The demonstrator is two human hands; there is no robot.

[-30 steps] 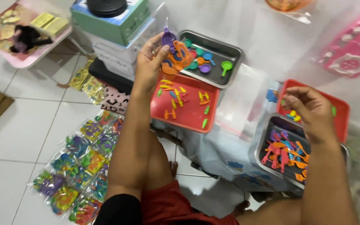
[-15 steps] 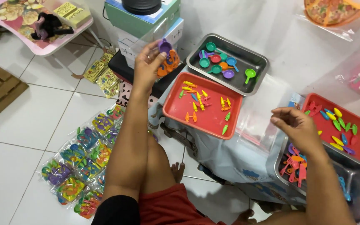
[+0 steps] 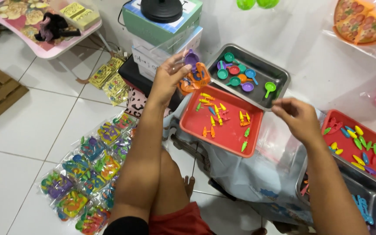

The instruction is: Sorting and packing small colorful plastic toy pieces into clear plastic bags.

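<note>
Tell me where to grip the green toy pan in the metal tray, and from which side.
Take the green pan by its thin handle, which points down toward the tray's near rim, coming from above on that near side. It lies apart from the other small pans, so the handle is free; the round bowl lies low and gives less to pinch. The right hand is nearest.

Bare forearms — red shorts [image 3: 175, 222], dark sleeve [image 3: 125, 226].

Two red trays [image 3: 196, 126], two metal trays [image 3: 279, 82], perhaps nine small pans [image 3: 234, 70].
</note>
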